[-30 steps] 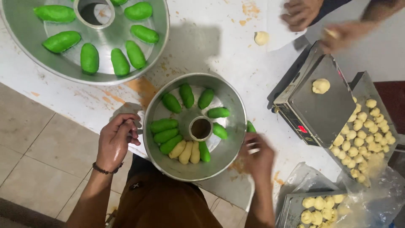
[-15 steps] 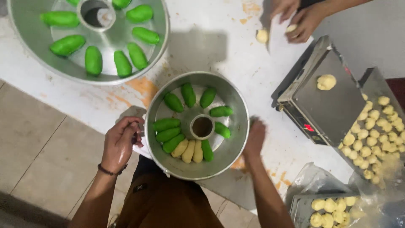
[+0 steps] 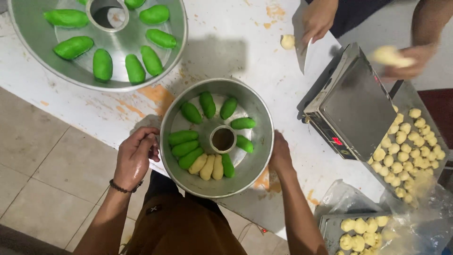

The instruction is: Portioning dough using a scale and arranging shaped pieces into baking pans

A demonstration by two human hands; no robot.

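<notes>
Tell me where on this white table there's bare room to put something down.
The widest bare patch of the white table lies between the large metal ring pan, the smaller ring pan and the grey scale. It is crowded right of the scale, where the tray of pale dough balls sits, and beside your hands.

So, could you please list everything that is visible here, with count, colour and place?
ring pan: one, silver, table edge near the person, between both hands
dough rolls in it: nine green, three pale yellow, around the centre tube
large ring pan: one, silver, top left, partly cut off
green rolls: at least eight in the large pan
scale: one, grey metal, right
dough balls: many, pale yellow, tray at right
second tray: more balls, bottom right
table: white, orange stains
co-worker's hands: two, top right
left hand: at the pan's left rim
right hand: at its right rim
</notes>
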